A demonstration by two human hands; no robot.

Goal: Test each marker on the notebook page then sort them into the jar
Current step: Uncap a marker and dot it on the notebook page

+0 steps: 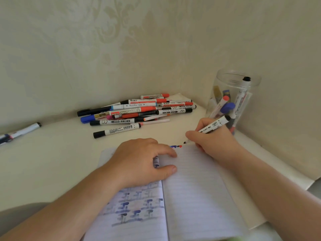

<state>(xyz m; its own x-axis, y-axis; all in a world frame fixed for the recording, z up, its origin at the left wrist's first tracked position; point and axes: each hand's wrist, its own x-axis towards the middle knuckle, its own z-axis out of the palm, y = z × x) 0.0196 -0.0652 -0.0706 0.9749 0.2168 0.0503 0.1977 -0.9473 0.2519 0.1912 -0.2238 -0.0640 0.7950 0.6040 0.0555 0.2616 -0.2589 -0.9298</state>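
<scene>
Right hand (211, 141) is gripping a black marker (211, 128), testing it on the notebook (196, 188); left hand (140, 160) is lying flat there; a few markers are standing in the jar (232, 96), the pile (137, 110) is waiting.

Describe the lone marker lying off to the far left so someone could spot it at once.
Start at the pile of markers against the back wall, then look left along the table to the frame's edge. The lone marker lies there apart from the pile, white-barrelled, its black end toward the wall.
</scene>
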